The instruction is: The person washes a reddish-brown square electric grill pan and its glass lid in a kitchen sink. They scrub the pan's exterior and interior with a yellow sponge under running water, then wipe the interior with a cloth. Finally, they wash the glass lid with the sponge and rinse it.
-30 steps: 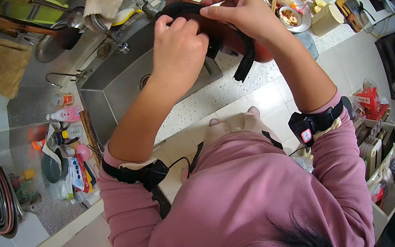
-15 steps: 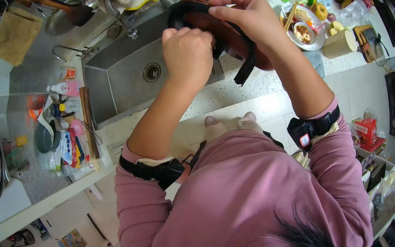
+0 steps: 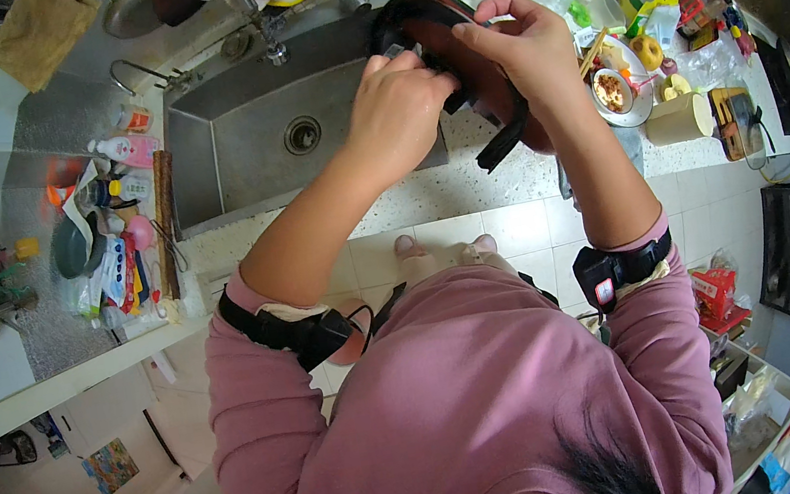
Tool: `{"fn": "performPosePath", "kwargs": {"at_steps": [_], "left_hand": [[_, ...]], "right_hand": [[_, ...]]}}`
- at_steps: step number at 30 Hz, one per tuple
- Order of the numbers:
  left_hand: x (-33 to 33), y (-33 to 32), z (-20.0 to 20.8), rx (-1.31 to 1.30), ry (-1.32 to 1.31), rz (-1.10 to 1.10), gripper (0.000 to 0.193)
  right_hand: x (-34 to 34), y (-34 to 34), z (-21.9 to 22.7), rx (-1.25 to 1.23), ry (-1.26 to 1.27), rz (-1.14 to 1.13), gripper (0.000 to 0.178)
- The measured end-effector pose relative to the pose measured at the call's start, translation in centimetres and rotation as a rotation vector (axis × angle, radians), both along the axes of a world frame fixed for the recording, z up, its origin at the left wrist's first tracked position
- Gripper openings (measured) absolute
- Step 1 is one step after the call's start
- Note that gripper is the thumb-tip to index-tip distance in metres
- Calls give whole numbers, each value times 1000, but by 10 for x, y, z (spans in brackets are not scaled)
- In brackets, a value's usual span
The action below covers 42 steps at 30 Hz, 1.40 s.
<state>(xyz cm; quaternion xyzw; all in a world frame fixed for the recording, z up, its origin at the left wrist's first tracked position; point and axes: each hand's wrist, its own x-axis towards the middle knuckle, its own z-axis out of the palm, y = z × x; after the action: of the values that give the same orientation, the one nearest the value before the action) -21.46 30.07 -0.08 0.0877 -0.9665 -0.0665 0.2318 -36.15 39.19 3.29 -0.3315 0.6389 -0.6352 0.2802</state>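
A curved, floppy item (image 3: 470,60), black along its edge and reddish-brown inside, is held up over the counter at the sink's right side; its exact kind I cannot make out. A loose black strap-like end (image 3: 504,141) hangs from its lower side. My left hand (image 3: 403,109) is closed against its black edge, with the fingertips partly hidden and a small greyish piece showing beside them. Thumb and fingers of my right hand (image 3: 528,41) pinch the item's upper right rim.
The steel sink (image 3: 238,138) lies left of the item, with a tap (image 3: 271,47) behind it. Bottles and packets, including a pink bottle (image 3: 124,152), crowd the left counter. At right stand a plate of food (image 3: 634,112), a cream container (image 3: 680,119) and plastic bags.
Both hands and the item appear slightly further right in the picture, while the whole view has also shifted. My grip on the item looks much the same.
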Motion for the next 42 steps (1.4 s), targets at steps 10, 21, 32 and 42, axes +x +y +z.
{"fn": "performPosePath", "kwargs": {"at_steps": [10,21,32,42], "left_hand": [[-6,4,-2,818,34,227,21],[-6,-12,11,853,-275,96,27],[-9,5,-15,705,-137,249,19],[-8,-8,-27,125,83,-261,16]], "right_hand": [[1,6,-6,4,65,-14,25],[1,3,-4,62,65,-21,18],[13,3,-12,79,162,-92,24],[7,6,-12,87,107,-47,21]]}}
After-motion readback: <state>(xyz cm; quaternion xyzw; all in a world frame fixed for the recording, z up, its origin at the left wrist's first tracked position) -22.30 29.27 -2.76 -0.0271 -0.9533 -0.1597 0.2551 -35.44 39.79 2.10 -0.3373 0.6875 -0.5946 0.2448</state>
